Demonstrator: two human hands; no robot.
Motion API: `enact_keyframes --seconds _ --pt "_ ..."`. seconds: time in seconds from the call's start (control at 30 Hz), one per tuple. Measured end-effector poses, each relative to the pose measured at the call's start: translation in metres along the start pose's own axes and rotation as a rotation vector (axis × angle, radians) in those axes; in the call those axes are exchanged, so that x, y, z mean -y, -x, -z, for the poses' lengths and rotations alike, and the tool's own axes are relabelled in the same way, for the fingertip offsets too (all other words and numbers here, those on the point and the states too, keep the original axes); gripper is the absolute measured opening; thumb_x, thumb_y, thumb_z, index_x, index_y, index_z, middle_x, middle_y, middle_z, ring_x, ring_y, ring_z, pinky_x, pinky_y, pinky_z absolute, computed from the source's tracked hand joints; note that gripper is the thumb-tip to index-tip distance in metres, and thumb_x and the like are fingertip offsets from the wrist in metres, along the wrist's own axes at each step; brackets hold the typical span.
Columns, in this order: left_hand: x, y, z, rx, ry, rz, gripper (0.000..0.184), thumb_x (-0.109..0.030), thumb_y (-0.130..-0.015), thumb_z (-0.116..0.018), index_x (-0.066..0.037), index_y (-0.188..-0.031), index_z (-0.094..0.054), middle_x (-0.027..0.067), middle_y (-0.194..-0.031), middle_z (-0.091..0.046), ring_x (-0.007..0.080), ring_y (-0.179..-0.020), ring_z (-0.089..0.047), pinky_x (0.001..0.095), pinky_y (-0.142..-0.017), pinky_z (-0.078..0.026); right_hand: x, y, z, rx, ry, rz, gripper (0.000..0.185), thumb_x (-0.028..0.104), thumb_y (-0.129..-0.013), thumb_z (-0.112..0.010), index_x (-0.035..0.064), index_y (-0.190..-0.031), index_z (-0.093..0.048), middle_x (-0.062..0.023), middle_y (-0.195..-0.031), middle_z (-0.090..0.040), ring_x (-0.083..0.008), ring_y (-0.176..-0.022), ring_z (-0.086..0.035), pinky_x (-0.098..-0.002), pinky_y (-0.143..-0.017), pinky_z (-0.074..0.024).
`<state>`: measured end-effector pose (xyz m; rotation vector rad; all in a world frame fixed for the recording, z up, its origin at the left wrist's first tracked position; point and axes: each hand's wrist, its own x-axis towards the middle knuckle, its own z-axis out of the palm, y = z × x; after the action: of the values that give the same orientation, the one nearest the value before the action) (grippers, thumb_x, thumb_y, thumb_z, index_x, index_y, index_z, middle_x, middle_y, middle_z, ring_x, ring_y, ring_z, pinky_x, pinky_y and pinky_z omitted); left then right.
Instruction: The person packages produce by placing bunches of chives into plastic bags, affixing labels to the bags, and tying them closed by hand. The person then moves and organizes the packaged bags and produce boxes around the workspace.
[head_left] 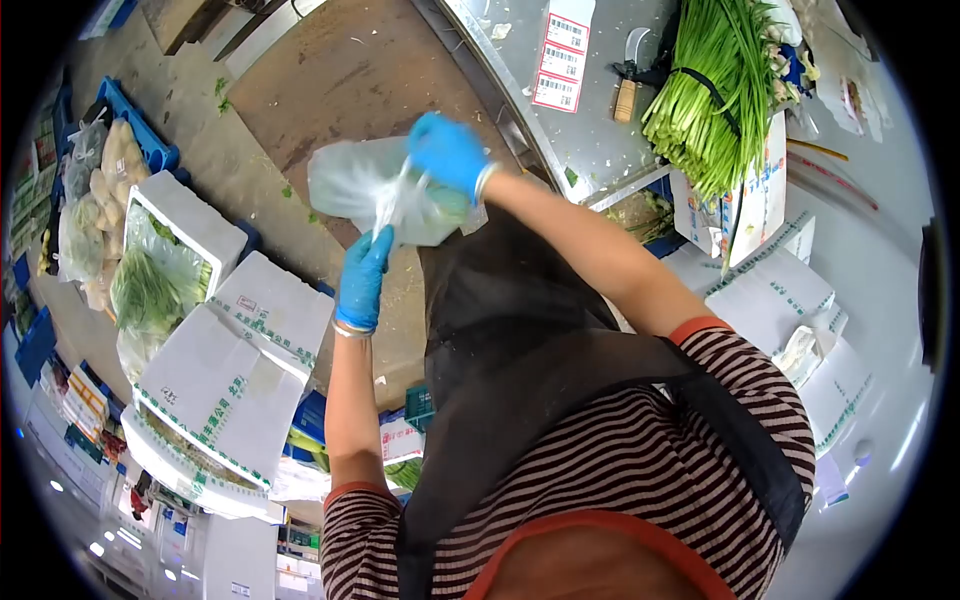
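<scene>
A translucent plastic bag (345, 185) with something pale green inside hangs in front of my apron. My left hand (364, 282), in a blue glove, pinches the twisted neck of the bag from below. Above it, my right hand (448, 155), also blue-gloved, is curled on a strip of the bag's top; motion blurs its fingers. What exactly is in the bag cannot be made out through the plastic.
On the metal table lie a strip of barcode labels (562, 62), a wooden-handled sickle (626, 98) and a strapped bundle of long green stalks (700, 120). White foam boxes (215, 375) stack at left, near a bag of leafy greens (155, 285). More boxes (775, 300) stand right.
</scene>
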<state>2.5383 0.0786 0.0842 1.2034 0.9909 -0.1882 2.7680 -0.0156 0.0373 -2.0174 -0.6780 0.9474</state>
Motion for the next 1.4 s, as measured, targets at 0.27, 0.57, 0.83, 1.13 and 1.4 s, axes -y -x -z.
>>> enact_keyframes --seconds 0.27,0.57,0.83,1.13,1.4 --pt "-0.006 -0.013 -0.047 -0.305 0.802 -0.268 0.02 -0.015 -0.094 -0.056 -0.002 -0.109 -0.057 0.0066 -0.102 -0.059 0.0186 -0.09 -0.058 0.0337 -0.091 -0.044 -0.045 -0.007 0.008 0.269 -0.215 -0.263 0.03 0.026 -0.083 -0.058 0.002 -0.098 -0.069 -0.0156 -0.097 -0.069 -0.0273 -0.089 -0.065 -0.0348 -0.082 -0.0502" --pt "-0.024 -0.048 -0.053 0.037 0.157 -0.251 0.068 0.004 -0.092 -0.045 -0.01 -0.152 -0.017 0.0063 -0.149 -0.031 0.0174 -0.126 -0.041 0.0313 -0.107 -0.034 0.002 0.025 0.038 0.517 -0.744 -0.194 0.035 0.018 -0.09 -0.059 0.0085 -0.124 -0.062 -0.0047 -0.106 -0.065 -0.0128 -0.091 -0.059 -0.026 -0.08 -0.0496" --pt "-0.009 -0.084 -0.062 0.052 0.077 -0.167 0.027 -0.011 -0.084 -0.067 -0.001 -0.108 -0.059 0.0013 -0.1 -0.058 0.0094 -0.085 -0.051 0.026 -0.075 -0.044 0.002 0.018 0.019 0.099 0.15 0.072 0.015 0.022 -0.082 -0.06 0.0136 -0.092 -0.067 -0.0138 -0.094 -0.066 -0.0344 -0.084 -0.063 -0.0401 -0.076 -0.05" --pt "-0.066 -0.03 -0.072 -0.219 -0.849 -0.642 0.03 -0.026 -0.078 -0.075 0.001 -0.085 -0.065 0.0161 -0.092 -0.061 0.0305 -0.076 -0.055 0.0357 -0.074 -0.046 -0.027 -0.054 -0.026 0.02 -0.008 -0.113 0.024 0.017 -0.081 -0.057 0.0138 -0.103 -0.067 -0.0162 -0.107 -0.065 -0.0348 -0.098 -0.063 -0.0415 -0.085 -0.0506" --pt "-0.121 -0.053 -0.172 -0.162 -0.231 -0.331 0.037 -0.013 -0.09 -0.062 -0.002 -0.125 -0.057 0.0097 -0.109 -0.063 0.0155 -0.094 -0.06 0.029 -0.08 -0.049 -0.001 0.018 0.16 0.264 -0.116 0.059 0.031 0.019 -0.086 -0.06 0.0102 -0.115 -0.065 -0.012 -0.1 -0.068 -0.0199 -0.089 -0.065 -0.0322 -0.082 -0.0516"
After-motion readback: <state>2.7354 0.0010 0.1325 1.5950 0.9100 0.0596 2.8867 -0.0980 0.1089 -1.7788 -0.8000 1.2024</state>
